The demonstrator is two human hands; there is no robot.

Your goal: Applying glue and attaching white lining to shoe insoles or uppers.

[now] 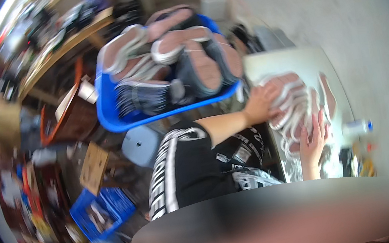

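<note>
Presently, my left hand (258, 105) curls over pink-and-white shoe soles (300, 98) piled on the white table (268, 62), grip unclear; my right hand (313, 138) lies open against them. Uneven pressure could topple them.

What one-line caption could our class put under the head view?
A left hand and a right hand touch white-edged soles piled on a pale table, near a heaped blue tub.

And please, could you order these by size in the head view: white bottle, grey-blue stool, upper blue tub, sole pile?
1. Upper blue tub
2. Sole pile (partly covered)
3. Grey-blue stool
4. White bottle
</note>
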